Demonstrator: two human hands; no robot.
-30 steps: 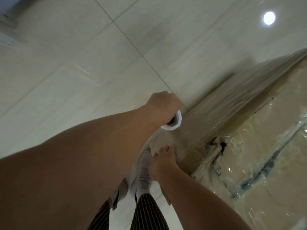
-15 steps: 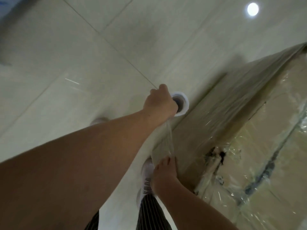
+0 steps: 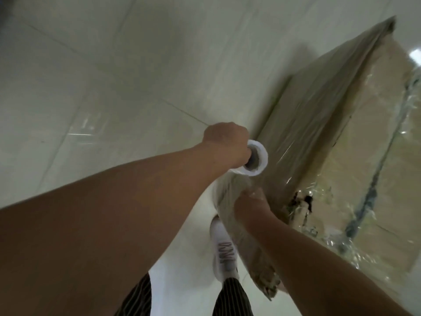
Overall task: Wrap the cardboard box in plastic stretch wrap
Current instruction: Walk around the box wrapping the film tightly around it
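The left grip (image 3: 225,142) is a closed fist around the upper end of the stretch wrap roll (image 3: 263,156). The roll's white rim and dark hollow core show just to the right of the knuckles. Directly below that fist, film (image 3: 230,197) hangs off the roll in a loose, gathered sheet, and the right grip (image 3: 250,205) meets it there. Its fingertips sit under shiny folds and are too blurred to say whether they pinch the film or only press it.

Just right of both grips the cardboard box (image 3: 330,137) stands on the floor (image 3: 114,87), its near corner close beside the right grip.

The job looks partway done. The 1 long side running away from the left grip is covered in taut, streaky layers. The top face, further right, carries only crinkled, glinting patches and a dark strip along its seam, with plain brown board between them. The near corner looks ragged, with a dark gap. More turns seem needed, then cutting the film.

Below the grips, a white shoe (image 3: 224,249) rests on the pale tiles.
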